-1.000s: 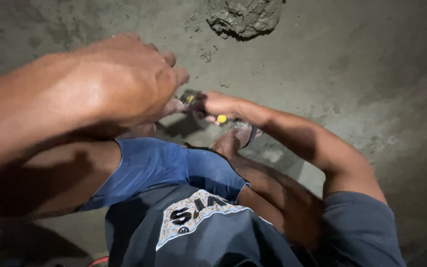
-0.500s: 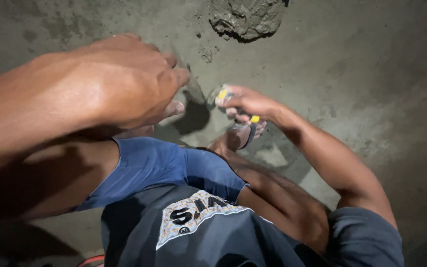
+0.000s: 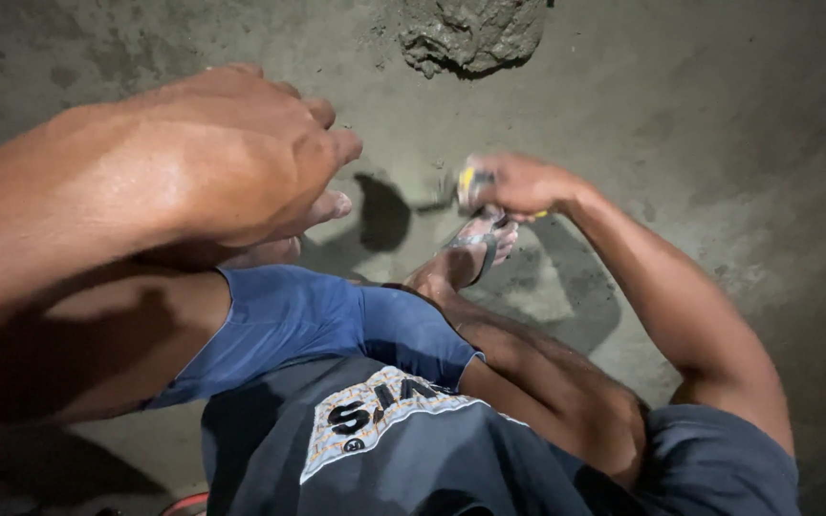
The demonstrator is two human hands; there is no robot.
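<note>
My left hand [image 3: 241,153] hangs close to the camera above my left knee, back upward and fingers curled down. Its palm is hidden and nothing shows in it. My right hand [image 3: 523,182] reaches out lower and farther away, closed around a small yellow and grey tool [image 3: 467,182]. The hand covers most of the tool, and only its yellow ends stick out. The tool is held just above my foot in a grey sandal [image 3: 482,241], over the grey cement floor [image 3: 719,115].
A lump of wet grey mortar [image 3: 470,33] lies on the floor at the top of the view. My bent knees, blue shorts [image 3: 308,315] and dark shirt fill the lower half. Something red [image 3: 184,504] shows at the bottom edge.
My two hands were together at the tool. The right hand has since carried it to the right, away from the left hand, which stayed raised.
</note>
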